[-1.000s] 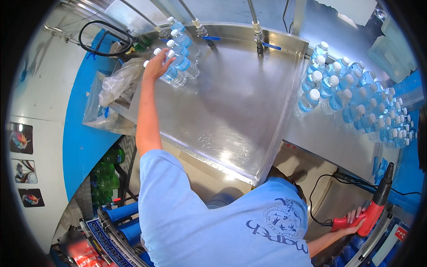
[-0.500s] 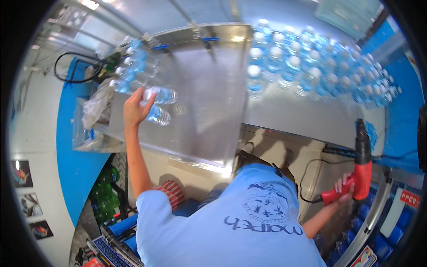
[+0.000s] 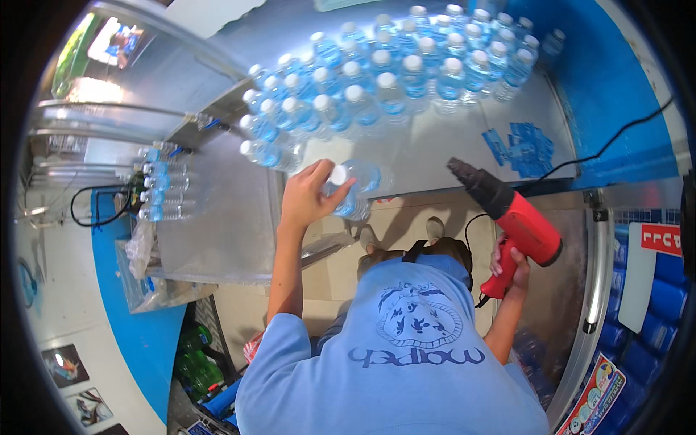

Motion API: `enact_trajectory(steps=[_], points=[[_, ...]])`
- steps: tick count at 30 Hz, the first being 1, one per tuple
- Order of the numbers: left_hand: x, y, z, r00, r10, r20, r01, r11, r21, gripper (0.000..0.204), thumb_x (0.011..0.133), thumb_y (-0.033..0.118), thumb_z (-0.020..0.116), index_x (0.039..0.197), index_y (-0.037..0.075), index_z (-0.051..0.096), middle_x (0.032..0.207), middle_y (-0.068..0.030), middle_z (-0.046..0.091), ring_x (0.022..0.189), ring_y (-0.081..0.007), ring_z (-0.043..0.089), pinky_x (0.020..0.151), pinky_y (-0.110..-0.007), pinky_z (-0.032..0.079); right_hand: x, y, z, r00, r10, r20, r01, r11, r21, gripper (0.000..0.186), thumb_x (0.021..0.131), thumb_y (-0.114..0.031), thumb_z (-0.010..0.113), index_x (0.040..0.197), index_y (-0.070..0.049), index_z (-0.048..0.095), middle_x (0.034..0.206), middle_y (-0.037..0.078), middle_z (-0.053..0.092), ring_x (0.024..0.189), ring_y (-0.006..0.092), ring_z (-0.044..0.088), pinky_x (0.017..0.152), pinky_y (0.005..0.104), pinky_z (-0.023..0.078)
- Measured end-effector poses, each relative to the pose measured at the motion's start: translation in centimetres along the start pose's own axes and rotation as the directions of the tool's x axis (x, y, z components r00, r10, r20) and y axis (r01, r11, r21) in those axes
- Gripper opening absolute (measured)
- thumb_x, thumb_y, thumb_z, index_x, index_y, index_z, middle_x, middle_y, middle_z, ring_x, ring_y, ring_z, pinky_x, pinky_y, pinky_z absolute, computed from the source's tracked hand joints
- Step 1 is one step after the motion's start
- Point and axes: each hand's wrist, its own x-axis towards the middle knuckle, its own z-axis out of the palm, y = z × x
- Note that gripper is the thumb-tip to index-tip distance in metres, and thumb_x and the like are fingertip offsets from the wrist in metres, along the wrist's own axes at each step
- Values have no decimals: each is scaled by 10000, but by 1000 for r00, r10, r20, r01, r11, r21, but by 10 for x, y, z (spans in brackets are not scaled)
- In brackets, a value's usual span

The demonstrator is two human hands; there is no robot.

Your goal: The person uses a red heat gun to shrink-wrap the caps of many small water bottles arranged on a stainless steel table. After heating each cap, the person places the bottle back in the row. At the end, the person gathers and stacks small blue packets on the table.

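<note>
Head-worn fisheye view, facing down, close above blue shirt (image 3: 391,388)

And here's the curved blue panel (image 3: 145,333), with a black hose loop (image 3: 101,188) right across its upper end! Just right of the panel, a clear plastic bag (image 3: 140,250); lower on that side, green bottles (image 3: 196,365). Left of it, small pictures (image 3: 64,365); far right, blue containers (image 3: 665,299).
</note>
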Motion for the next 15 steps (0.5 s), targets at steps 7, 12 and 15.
enact_trajectory(steps=[7, 12, 15], points=[[83, 40, 69, 972, 220, 85, -231, 960, 160, 396, 867, 441, 793, 873, 94, 601, 770, -54, 648, 690, -287, 668, 529, -401, 501, -17, -32, -11, 998, 47, -38, -49, 997, -54, 418, 926, -235, 706, 1212, 14, 531, 864, 144, 625, 587, 175, 601, 547, 283, 513], [106, 51, 83, 958, 277, 74, -286, 941, 184, 392, 861, 432, 801, 874, 89, 613, 753, -52, 632, 722, -271, 645, 583, -394, 489, -18, -39, -12, 1000, 6, -19, -7, 995, -100, 372, 929, -218, 703, 1175, 22, 560, 860, 143, 638, 588, 169, 606, 542, 277, 512], [107, 51, 82, 962, 259, 89, -273, 937, 217, 397, 857, 415, 814, 857, 69, 617, 709, -53, 580, 733, -254, 595, 656, -379, 474, -11, -37, -12, 1000, -18, 14, 19, 997, -70, 370, 931, -224, 702, 1167, 24, 562, 863, 144, 641, 587, 168, 609, 537, 275, 511]])
